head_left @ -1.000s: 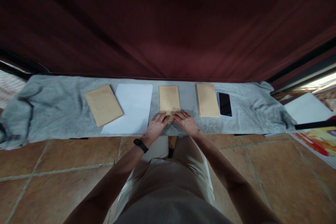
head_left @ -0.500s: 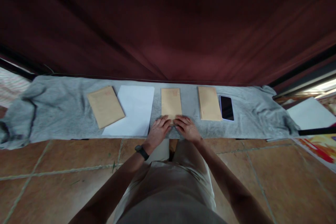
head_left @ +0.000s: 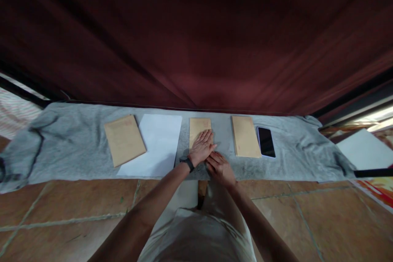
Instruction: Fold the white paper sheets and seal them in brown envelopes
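Note:
My left hand lies flat, fingers stretched out, on top of the middle brown envelope, which rests on a grey cloth. A black band circles that wrist. My right hand sits just below and to the right of it, fingers pressed down on the envelope's near edge and the cloth. Another brown envelope lies to the right, and a third, tilted one to the left. A white sheet lies between the left and middle envelopes.
A black phone lies beside the right envelope. A dark red curtain hangs behind the cloth. Brown floor tiles spread below. White paper and a colourful print lie at the right.
My left hand has slid up from the envelope's near edge onto its face and flattened. My right hand stayed near the lower edge. The view has shifted slightly, so everything sits lower in the frame.

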Demonstrator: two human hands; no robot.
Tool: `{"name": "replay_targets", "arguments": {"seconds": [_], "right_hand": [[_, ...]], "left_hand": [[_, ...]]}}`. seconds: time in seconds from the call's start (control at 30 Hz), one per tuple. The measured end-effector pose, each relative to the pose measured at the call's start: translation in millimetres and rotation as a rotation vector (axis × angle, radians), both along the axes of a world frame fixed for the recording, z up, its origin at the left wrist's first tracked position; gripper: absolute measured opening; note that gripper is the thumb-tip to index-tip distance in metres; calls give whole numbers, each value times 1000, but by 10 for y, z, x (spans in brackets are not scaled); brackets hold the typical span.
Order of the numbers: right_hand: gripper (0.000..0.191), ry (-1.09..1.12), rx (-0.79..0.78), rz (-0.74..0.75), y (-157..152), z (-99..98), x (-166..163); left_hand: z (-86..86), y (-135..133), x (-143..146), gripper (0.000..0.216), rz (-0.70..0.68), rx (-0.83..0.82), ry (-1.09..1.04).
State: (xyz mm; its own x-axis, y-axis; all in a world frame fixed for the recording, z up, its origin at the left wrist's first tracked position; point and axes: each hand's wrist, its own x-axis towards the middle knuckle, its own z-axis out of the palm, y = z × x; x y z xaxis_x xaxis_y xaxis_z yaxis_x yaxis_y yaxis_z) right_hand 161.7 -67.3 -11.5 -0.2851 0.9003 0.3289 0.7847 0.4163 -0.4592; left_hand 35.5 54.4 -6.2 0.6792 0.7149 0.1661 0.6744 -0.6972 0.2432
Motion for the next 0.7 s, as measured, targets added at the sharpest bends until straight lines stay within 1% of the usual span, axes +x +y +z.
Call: {"name": "replay_targets", "arguments": {"seconds": [0.07, 0.17, 0.27, 0.37, 0.43, 0.5, 0.53, 0.6, 0.67, 0.7], "right_hand": [[38, -5, 13, -5, -7, -3, 0], [38, 7, 7, -16, -6, 2, -4], [38, 25, -6, -1, 5, 25, -10], [38, 48, 4, -5, -1, 32, -10], [36, 83, 9, -13, -15, 13, -6], [35, 137, -2, -22, -6, -27, 2], [35, 171, -10, -42, 21, -48, 8], [34, 251, -31, -134, 148, -74, 28], [33, 325, -69, -297, 387, -54, 62], [34, 345, -116, -371, 543, -24, 83]], "left_hand": [[-70, 21, -70, 59, 14, 18, 4], [-126, -3, -239, 58, 32, 40, 8], [-134, -82, -408, 58, 90, 59, 12], [-122, -241, -536, 57, 145, 72, 23], [-113, -386, -593, 54, 121, 77, 35], [-101, -530, -632, 51, 24, 81, 49], [-94, -591, -647, 51, -25, 86, 58], [-76, -677, -666, 51, -63, 100, 75], [-53, -712, -673, 50, -69, 110, 83], [-39, -716, -674, 49, -73, 112, 83]]}}
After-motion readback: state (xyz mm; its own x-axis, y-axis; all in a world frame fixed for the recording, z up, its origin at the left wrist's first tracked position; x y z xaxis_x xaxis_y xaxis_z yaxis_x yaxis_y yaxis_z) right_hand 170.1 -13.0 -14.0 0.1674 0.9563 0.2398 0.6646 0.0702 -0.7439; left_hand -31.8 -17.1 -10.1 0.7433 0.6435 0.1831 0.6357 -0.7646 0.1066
